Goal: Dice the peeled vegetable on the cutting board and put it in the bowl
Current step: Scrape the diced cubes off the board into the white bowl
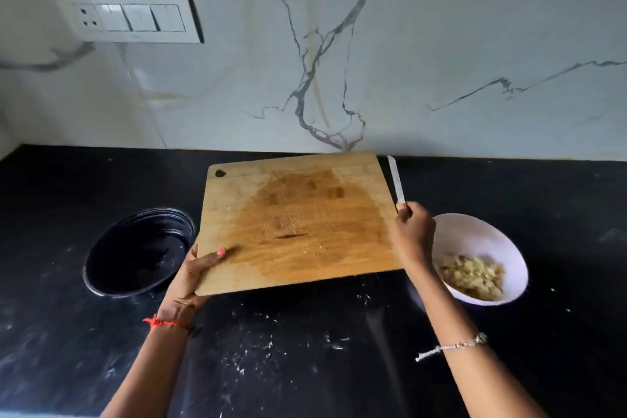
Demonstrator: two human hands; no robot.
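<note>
Holding the bare cutting board (pixel 295 220) off the desk (pixel 305 349), left hand (pixel 195 276) grips its corner, right hand (pixel 412 231) clasps the knife (pixel 396 183). Diced vegetable (pixel 471 276) sits in the white bowl (pixel 475 224), so the job looks done.

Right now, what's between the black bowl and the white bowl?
The wooden cutting board, left hand gripping it, and the right hand with the knife; head view.

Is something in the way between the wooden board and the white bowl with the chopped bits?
Only the right hand, holding the knife, sits between the cutting board and the white bowl. Nothing else blocks it. The diced pieces already lie in the bowl, and the board looks bare.
</note>
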